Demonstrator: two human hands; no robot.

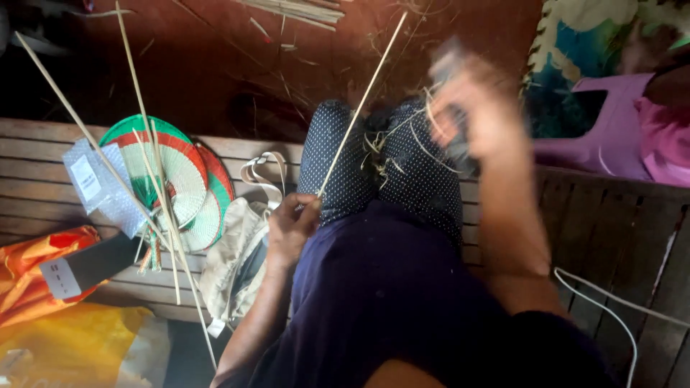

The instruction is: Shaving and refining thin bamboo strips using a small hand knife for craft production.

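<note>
Thin cane strip (359, 108) slants up from the lap, its lower end pinched in the left hand (291, 228) at the knee. Right hand (471, 108) is raised and blurred, closed around something dark that cannot be made out. Woven fans (180, 179) lie on the wooden bench (29, 136) beside a beige bag (237, 266), contents hidden.

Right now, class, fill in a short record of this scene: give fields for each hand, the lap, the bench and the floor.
Left hand: pinches the lower end of a long thin cane strip that slants up and away.
Right hand: raised, motion-blurred; what it holds cannot be told.
Lap: pale shavings on dotted dark trousers.
Bench: woven green, red and white fans, a beige bag, loose strips.
Floor: scattered slivers.
</note>
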